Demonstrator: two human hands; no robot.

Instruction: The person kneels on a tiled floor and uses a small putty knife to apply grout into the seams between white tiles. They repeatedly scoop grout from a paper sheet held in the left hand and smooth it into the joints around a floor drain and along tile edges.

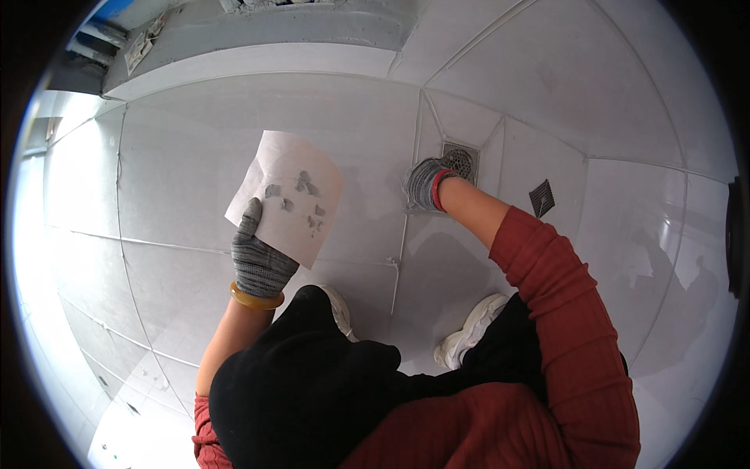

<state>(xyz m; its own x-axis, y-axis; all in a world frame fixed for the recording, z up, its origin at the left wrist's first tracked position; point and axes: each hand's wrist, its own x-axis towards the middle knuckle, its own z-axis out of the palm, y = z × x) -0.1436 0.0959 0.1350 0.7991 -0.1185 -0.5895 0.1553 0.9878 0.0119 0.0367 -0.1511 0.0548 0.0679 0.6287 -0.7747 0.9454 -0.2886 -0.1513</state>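
In my left hand (264, 264), gloved in grey knit, is a sheet of white paper (301, 227), the thumb lying over its near-left edge. Several small grey lumps (306, 184) rest on the paper, looking like bits of mortar or grout. My right hand (427, 184), in a matching glove with a red cuff, is down at the floor by a grout line. Its fingers are curled downward, and whatever they hold, if anything, is hidden. Just right of it, the square metal floor drain (461, 162) with its round grate is partly covered by the hand and wrist.
A dark ridged square piece (541, 198) lies on the tiles right of my right forearm. White shoes (471, 331) stand close below the work area. Pale tiles with grout lines spread around, and a grey ledge (273, 39) runs along the far side.
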